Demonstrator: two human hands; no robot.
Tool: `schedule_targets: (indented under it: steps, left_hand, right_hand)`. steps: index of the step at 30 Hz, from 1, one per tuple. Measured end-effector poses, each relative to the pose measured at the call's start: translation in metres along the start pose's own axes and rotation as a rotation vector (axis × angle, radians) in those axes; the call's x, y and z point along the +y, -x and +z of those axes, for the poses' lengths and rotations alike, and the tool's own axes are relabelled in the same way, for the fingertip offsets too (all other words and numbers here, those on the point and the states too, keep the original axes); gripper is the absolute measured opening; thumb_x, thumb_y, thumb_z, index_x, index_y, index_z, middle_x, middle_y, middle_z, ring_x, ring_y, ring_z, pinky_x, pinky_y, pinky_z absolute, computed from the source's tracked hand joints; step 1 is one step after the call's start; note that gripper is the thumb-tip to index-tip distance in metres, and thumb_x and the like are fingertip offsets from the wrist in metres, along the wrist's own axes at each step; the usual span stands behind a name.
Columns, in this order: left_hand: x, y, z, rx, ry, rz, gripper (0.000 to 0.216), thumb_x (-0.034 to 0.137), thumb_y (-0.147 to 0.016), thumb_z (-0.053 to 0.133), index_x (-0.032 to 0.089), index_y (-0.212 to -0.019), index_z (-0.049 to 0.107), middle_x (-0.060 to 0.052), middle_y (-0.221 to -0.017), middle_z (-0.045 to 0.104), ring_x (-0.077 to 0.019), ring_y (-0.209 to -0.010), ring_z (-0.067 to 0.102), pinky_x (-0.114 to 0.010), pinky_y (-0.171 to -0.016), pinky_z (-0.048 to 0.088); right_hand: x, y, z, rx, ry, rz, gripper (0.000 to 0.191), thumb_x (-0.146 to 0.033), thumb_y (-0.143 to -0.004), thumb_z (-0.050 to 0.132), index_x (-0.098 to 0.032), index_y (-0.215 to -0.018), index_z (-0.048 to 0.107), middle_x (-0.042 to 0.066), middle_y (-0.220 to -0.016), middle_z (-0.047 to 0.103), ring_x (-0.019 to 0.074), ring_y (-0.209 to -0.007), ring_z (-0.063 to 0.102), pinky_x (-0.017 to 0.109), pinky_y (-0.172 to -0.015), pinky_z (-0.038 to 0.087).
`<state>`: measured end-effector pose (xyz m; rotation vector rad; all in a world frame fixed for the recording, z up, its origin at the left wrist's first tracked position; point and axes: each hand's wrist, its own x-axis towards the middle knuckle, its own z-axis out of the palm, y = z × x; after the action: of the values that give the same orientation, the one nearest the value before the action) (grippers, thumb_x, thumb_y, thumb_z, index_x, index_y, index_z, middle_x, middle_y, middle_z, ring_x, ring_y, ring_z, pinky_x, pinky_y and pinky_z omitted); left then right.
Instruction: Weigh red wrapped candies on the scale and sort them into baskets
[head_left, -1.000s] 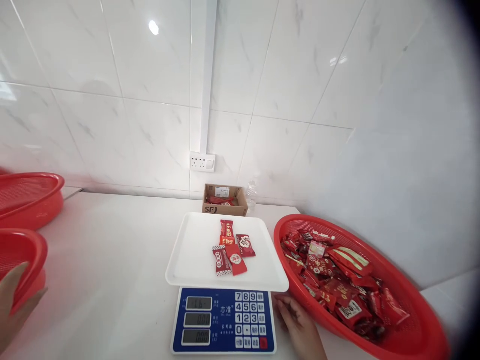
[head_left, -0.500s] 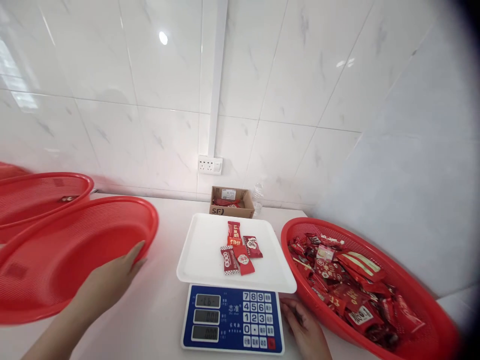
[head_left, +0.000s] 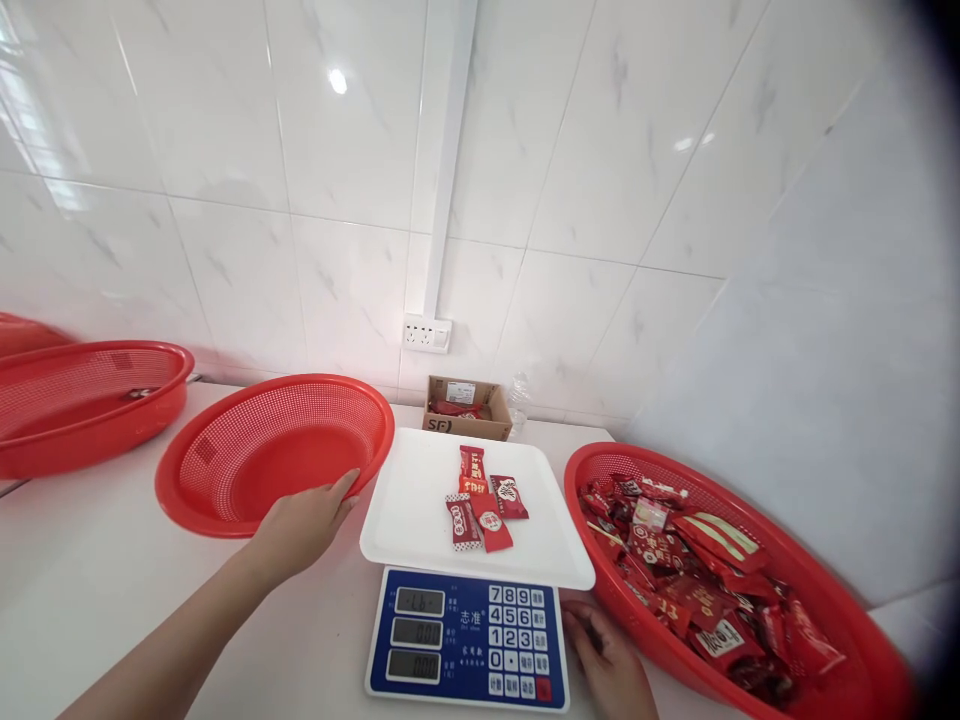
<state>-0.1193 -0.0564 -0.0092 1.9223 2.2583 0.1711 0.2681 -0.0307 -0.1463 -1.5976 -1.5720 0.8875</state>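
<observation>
My left hand (head_left: pixel 309 525) is closed on the near right rim of an oval red plastic basket (head_left: pixel 281 470), which has mesh sides and a solid floor. The basket's right end reaches the white pan (head_left: pixel 409 500) of a digital scale (head_left: pixel 465 640). Several small red-wrapped snack packets (head_left: pixel 491 520) lie on that pan. Beside the scale's lower right edge rests my right hand (head_left: pixel 611 660), its bent fingers close against the scale's side and the thumb apart from them. Nothing shows in its grasp; some fingertips are hidden.
A large red basket (head_left: pixel 847 570) full of red packets stands at the right. Behind the scale is a small cardboard box (head_left: pixel 442 424) holding red packets, with clear plastic (head_left: pixel 519 400) alongside. Another red basket (head_left: pixel 142 425) stands far left. A tiled wall (head_left: pixel 360 290) backs the table.
My left hand has moved the red basket to the right, away from the far-left basket and up to the scale's pan. My right hand and the packets stay put.
</observation>
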Motion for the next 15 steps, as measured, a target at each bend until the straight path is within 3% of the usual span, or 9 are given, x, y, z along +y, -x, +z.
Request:
schedule_targets:
  steps: [5,8,11,15]
  left_hand:
    - [0.002,-0.010,0.000,0.016,0.016,-0.020,0.053,0.039,-0.092,0.017,0.019,-0.138,0.032,-0.012,-0.091,0.069,-0.0263,-0.072,0.065,-0.035,-0.055,0.049]
    - [0.012,-0.014,-0.002,0.103,0.037,0.039,0.052,0.037,-0.093,0.018,0.018,-0.140,0.026,-0.014,-0.115,0.062,-0.0281,-0.099,0.061,-0.037,-0.068,0.051]
    - [0.033,-0.016,-0.004,0.217,0.056,0.236,0.049,0.038,-0.093,0.024,0.019,-0.137,0.032,-0.011,-0.137,0.045,-0.0258,-0.126,0.040,-0.040,-0.096,0.041]
    - [0.067,-0.019,-0.001,0.035,0.073,0.552,0.050,0.043,-0.091,0.032,0.023,-0.137,0.034,-0.007,-0.143,0.038,-0.0233,-0.132,0.031,-0.041,-0.106,0.029]
  right_hand:
    - [-0.008,-0.011,-0.002,-0.104,-0.064,0.070,0.037,-0.048,-0.071,0.051,-0.019,-0.086,0.067,0.006,-0.078,0.071,0.0240,-0.064,0.065,0.033,-0.057,0.050]
    - [-0.017,-0.019,0.002,-0.086,-0.033,0.029,0.036,-0.046,-0.072,0.049,-0.019,-0.088,0.067,0.007,-0.082,0.072,0.0262,-0.071,0.066,0.035,-0.065,0.051]
    - [-0.023,-0.021,0.009,0.023,0.017,-0.033,0.032,-0.042,-0.073,0.049,-0.019,-0.086,0.067,0.009,-0.092,0.071,0.0283,-0.088,0.065,0.035,-0.077,0.048]
    - [-0.026,-0.015,0.014,0.056,0.002,-0.057,0.034,-0.042,-0.076,0.046,-0.018,-0.091,0.066,0.010,-0.094,0.071,0.0267,-0.088,0.065,0.032,-0.075,0.049]
